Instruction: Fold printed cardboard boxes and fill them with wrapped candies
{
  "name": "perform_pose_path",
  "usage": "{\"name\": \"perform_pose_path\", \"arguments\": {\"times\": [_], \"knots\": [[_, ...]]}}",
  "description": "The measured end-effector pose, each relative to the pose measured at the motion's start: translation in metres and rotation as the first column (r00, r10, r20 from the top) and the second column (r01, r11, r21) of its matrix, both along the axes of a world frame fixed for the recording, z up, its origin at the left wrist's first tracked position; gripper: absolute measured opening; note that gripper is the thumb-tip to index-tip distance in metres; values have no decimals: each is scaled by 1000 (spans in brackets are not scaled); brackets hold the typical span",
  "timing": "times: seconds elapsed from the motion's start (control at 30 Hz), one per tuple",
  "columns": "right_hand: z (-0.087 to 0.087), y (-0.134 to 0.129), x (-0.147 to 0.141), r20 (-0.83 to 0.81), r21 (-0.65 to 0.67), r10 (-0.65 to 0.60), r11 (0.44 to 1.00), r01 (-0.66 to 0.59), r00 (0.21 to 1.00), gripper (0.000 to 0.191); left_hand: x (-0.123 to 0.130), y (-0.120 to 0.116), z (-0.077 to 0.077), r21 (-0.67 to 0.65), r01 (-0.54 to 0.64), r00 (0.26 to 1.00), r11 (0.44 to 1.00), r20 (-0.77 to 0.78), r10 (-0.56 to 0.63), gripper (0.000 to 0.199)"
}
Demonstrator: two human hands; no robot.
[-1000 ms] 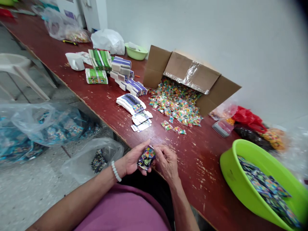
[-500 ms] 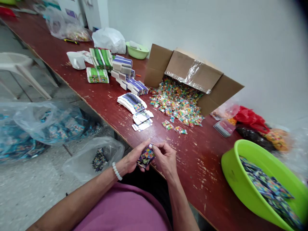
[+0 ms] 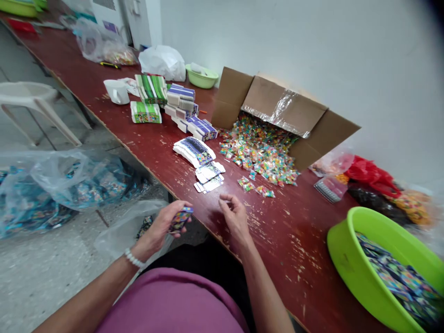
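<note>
My left hand (image 3: 160, 227) is closed around a small dark printed box (image 3: 180, 219), off the table's front edge and above a clear plastic bag (image 3: 118, 236) on the floor. Over the red table (image 3: 274, 259), my right hand (image 3: 234, 216) has its fingers loosely curled and apart, holding nothing. Beyond it lie flat white cartons (image 3: 210, 178) and a fanned stack of dark printed cartons (image 3: 194, 151). Small candy packets (image 3: 265, 191) lie in front of a pile of wrapped candies (image 3: 263, 155), which spills from an open cardboard box (image 3: 280, 104).
At the right stands a green basin (image 3: 350, 268) holding dark packets. Bundled green cartons (image 3: 146, 112), purple cartons (image 3: 201, 128) and a white cup (image 3: 117, 91) sit further back. Bags of blue packets (image 3: 90, 180) and a white stool (image 3: 29, 95) are on the floor at left.
My hands have separated. The left moved left with the small box, whose top now looks closed; the right let go of it and stays over the table edge.
</note>
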State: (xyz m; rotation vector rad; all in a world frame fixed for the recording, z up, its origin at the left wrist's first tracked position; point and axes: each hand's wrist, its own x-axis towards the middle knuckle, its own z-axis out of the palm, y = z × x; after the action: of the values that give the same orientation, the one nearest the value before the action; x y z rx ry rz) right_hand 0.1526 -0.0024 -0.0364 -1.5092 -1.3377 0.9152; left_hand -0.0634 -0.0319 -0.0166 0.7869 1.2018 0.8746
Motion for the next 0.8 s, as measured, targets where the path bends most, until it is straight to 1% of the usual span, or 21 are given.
{"name": "perform_pose_path", "arguments": {"times": [0.03,0.07,0.13,0.17,0.23,0.27,0.3,0.33,0.37,0.4,0.43,0.5,0.57,0.63,0.67,0.73,0.8], "knots": [[-2,16,2,131,19,-24,1000,22,991,35,-15,-1,-5,14,-51,995,999,-88,52,50],[-3,32,3,261,41,-51,998,41,964,34,-31,-1,-12,18,-88,981,996,-173,90,50],[-5,60,3,368,58,-75,997,58,927,32,-61,-2,-33,13,-129,926,992,-356,125,53],[-6,71,1,397,56,-82,996,66,914,34,-75,-3,-46,47,-153,875,987,-458,157,54],[-10,86,-4,439,37,-92,996,84,894,42,-99,-4,-72,104,-159,746,982,-638,189,55],[-12,90,-7,479,18,-94,995,97,873,48,-108,-4,-83,118,-162,695,980,-691,198,55],[-13,92,-10,526,-5,-90,994,109,846,53,-116,-5,-93,126,-159,662,979,-722,200,56],[-15,94,-12,575,-32,-81,992,121,814,56,-120,-5,-99,130,-151,647,980,-736,197,58],[-17,95,-13,618,-58,-69,989,133,784,58,-123,-5,-104,135,-139,648,981,-737,193,59],[-18,95,-13,645,-81,-59,986,144,762,60,-123,-5,-105,147,-120,654,982,-733,189,60],[-19,95,-13,644,-93,-62,983,158,763,61,-121,-4,-104,167,-93,658,982,-730,187,60],[-21,96,-10,576,-88,-107,978,192,811,58,-111,-1,-95,236,-28,640,971,-742,198,57],[-24,97,-5,490,-72,-162,972,225,856,43,-97,3,-82,335,45,603,941,-760,242,52],[-28,95,1,424,-65,-189,969,238,886,25,-80,8,-68,442,114,596,890,-747,294,45],[-29,94,5,394,-65,-192,970,236,899,22,-72,11,-61,490,147,602,859,-734,315,41],[-31,89,12,312,-63,-200,971,230,929,22,-55,15,-50,572,210,610,793,-711,351,36],[-30,79,18,221,-62,-211,971,229,952,26,-36,18,-39,642,277,606,714,-694,389,32]]}}
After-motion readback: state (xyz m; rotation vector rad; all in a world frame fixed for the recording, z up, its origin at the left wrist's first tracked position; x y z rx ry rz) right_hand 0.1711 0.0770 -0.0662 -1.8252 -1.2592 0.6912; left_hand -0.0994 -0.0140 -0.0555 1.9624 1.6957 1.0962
